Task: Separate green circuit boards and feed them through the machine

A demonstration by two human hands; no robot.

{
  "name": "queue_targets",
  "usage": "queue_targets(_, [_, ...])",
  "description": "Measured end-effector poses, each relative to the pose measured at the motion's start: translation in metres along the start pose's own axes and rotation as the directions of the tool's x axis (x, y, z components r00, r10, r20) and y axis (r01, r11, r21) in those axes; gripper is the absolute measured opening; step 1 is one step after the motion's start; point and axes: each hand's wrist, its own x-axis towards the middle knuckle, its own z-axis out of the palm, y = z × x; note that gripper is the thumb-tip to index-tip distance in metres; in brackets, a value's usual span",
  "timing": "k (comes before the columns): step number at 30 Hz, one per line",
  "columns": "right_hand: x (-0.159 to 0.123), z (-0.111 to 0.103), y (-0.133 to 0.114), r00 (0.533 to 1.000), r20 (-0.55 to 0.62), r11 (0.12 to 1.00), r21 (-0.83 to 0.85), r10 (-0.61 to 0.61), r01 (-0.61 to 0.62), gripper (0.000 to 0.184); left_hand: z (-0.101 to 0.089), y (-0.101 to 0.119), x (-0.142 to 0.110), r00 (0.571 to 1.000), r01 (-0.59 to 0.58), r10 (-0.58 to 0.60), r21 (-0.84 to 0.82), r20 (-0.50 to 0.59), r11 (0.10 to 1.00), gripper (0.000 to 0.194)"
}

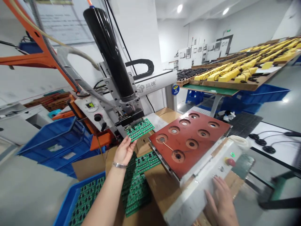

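Observation:
My left hand [124, 151], with a metal bracelet at the wrist, pinches the near edge of a green circuit board panel [140, 130]. That panel is held out under the head of a machine [130, 114], below its black cylinder [109, 47]. Resting on the machine's white control panel [199, 185] is my right hand [221, 201], its fingers stretched out and holding nothing. One fingertip is at or close to a button, near a red knob [230, 162] and a lit green button [232, 154]. Further green circuit board panels [147, 161] are stacked below my left hand.
A reddish-brown plate [162, 157] with several round recesses lies between my hands. A blue bin [64, 204] of circuit boards stands at lower left, with stacked blue crates [49, 141] behind it. Yellow parts [225, 73] fill a table at right. Black cabled discs [269, 149] lie on a white surface.

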Motion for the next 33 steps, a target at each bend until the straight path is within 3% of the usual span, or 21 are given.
queue_targets(9, [-0.0003, 0.0009, -0.0003, 1.000, 0.004, 1.000, 0.001, 0.007, -0.007, 0.054, -0.0053, 0.0017, -0.0016, 1.000, 0.001, -0.001, 0.004, -0.025, 1.000, 0.034])
queue_targets(20, [-0.0001, -0.0004, -0.0019, 1.000, -0.011, 1.000, -0.003, -0.001, 0.001, 0.055, 0.0006, 0.0014, 0.0030, 1.000, -0.019, 0.019, -0.008, -0.013, 1.000, 0.032])
queue_targets(33, [0.0001, 0.0002, -0.0011, 1.000, -0.007, 1.000, -0.016, -0.008, 0.008, 0.055, 0.0032, 0.0053, 0.0039, 0.997, -0.030, 0.029, -0.015, -0.074, 0.999, 0.030])
